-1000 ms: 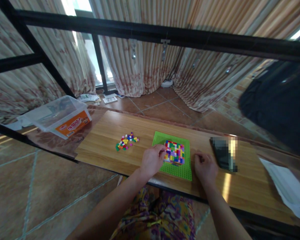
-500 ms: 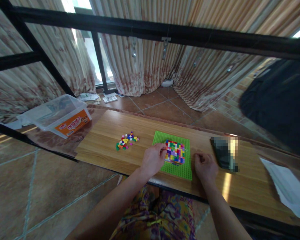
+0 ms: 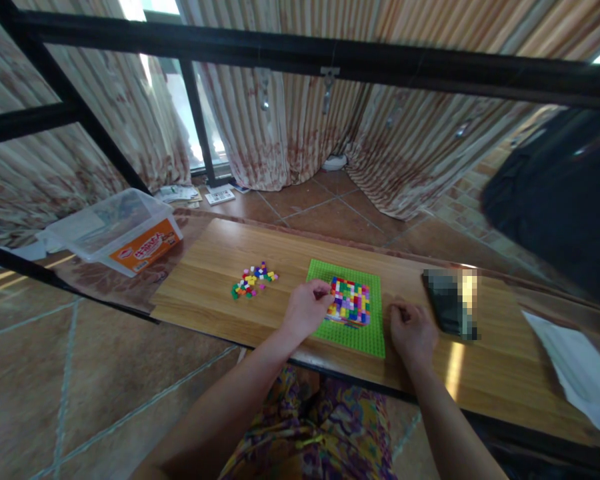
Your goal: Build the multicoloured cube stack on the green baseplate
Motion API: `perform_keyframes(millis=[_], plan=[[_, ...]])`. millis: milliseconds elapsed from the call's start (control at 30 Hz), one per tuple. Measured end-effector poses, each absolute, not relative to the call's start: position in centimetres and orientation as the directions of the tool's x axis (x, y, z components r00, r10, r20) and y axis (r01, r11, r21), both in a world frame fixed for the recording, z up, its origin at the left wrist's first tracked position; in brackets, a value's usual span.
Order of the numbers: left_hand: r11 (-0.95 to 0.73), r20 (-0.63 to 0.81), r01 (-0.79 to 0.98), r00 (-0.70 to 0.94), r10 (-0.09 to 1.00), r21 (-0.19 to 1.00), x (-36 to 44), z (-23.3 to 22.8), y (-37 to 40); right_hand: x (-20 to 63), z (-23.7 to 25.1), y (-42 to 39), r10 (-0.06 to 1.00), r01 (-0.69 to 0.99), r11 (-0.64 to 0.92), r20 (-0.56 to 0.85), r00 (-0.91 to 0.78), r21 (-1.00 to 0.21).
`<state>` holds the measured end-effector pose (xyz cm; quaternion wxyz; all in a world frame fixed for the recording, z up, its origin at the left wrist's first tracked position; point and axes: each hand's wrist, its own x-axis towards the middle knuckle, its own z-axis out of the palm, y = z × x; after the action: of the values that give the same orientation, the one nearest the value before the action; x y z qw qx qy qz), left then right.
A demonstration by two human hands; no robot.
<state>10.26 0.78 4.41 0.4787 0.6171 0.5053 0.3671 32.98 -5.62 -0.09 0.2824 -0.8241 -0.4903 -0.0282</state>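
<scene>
A block of small multicoloured bricks (image 3: 349, 301) sits pressed onto a green studded baseplate (image 3: 347, 333) near the front edge of a wooden tabletop (image 3: 220, 307), right in front of the seated person, where both hands can reach it. The left hand (image 3: 306, 309) is at the block's left edge, fingers curled and fingertips (image 3: 324, 291) pinched together against the bricks there; whether a loose brick is held between them cannot be told, as anything that small is hidden by the fingers. The right hand (image 3: 412, 331) rests on the wood just right of the baseplate, loosely closed in a soft fist and holding nothing that shows, apparently steadying the person rather than the plate.

A scatter of loose bricks (image 3: 253, 281) lies on the table to the left of the baseplate, near the working hand yet apart from the build. A dark phone (image 3: 450, 303), partly blurred, lies flat to the right, beyond the resting hand. Farther left, off the wooden top, stands a clear plastic tub (image 3: 115, 230) with an orange label; a sheet of paper (image 3: 575, 373) lies at the far right. Striped curtains (image 3: 300, 127) hang behind, beyond a black metal frame (image 3: 330, 63).
</scene>
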Motion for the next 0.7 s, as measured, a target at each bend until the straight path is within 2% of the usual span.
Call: perform_keyframes(millis=[133,433,533,700], plan=[[-0.044,-0.014,0.296,0.193,0.981,0.954,10.5,4.2,0.7,32.9,-0.1,-5.5,0.793,0.818,-0.373,0.307,0.526,-0.438],[-0.101,0.065,0.213,0.17,0.983,0.972,7.9,3.3,-1.0,33.2,-0.5,-5.5,0.794,0.824,-0.355,0.322,0.515,-0.442],[-0.159,0.126,0.246,0.145,0.981,0.956,5.1,2.8,-1.6,33.2,-0.4,-5.5,0.795,0.824,-0.358,0.32,0.516,-0.44],[-0.198,0.228,0.46,-0.011,0.974,0.866,-0.8,2.2,-1.9,33.3,-0.4,-5.6,0.793,0.828,-0.356,0.328,0.513,-0.433]])
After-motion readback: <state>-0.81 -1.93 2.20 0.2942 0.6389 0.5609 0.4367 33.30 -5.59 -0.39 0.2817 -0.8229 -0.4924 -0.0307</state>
